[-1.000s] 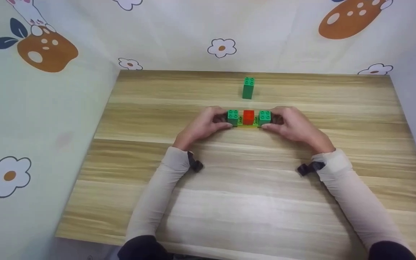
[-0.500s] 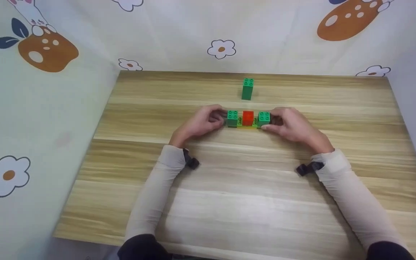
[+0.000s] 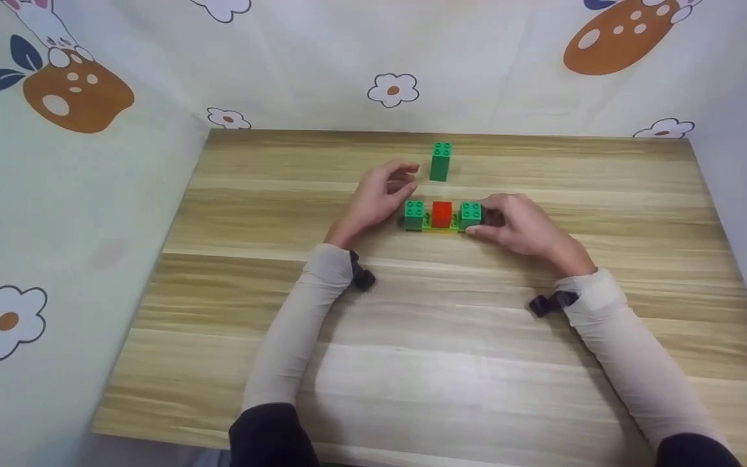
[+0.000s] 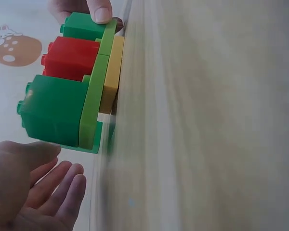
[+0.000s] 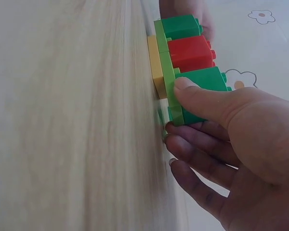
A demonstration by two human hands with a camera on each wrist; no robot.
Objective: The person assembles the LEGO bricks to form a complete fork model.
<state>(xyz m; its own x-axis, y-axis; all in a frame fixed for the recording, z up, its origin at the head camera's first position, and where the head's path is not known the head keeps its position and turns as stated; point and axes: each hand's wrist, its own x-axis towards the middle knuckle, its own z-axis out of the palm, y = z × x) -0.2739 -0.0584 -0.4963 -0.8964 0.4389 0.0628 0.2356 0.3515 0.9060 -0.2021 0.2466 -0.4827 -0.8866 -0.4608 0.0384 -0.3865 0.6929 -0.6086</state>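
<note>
A row of toy building bricks stands on the table: a left green brick (image 3: 414, 215), a red brick (image 3: 441, 214) and a right green brick (image 3: 471, 215) on light green plates (image 4: 92, 106), with a yellow brick (image 4: 112, 72) underneath. My right hand (image 3: 521, 224) pinches the row's right end, its thumb (image 5: 185, 84) on the right green brick. Beyond the row's left end, my left hand (image 3: 380, 194) reaches forward with loosely bent fingers, holding nothing. A tall green brick stack (image 3: 439, 162) stands upright behind the row, just right of the left fingertips.
The wood-grain table (image 3: 425, 363) meets a patterned backdrop (image 3: 321, 65) along its far edge. Side panels of the same backdrop rise at left and right. A small black wrist camera (image 3: 364, 279) sits on the left sleeve.
My left hand has let go of the row's left end and moved forward, close to the tall green stack. The right hand keeps its hold, and the bricks stay in place.
</note>
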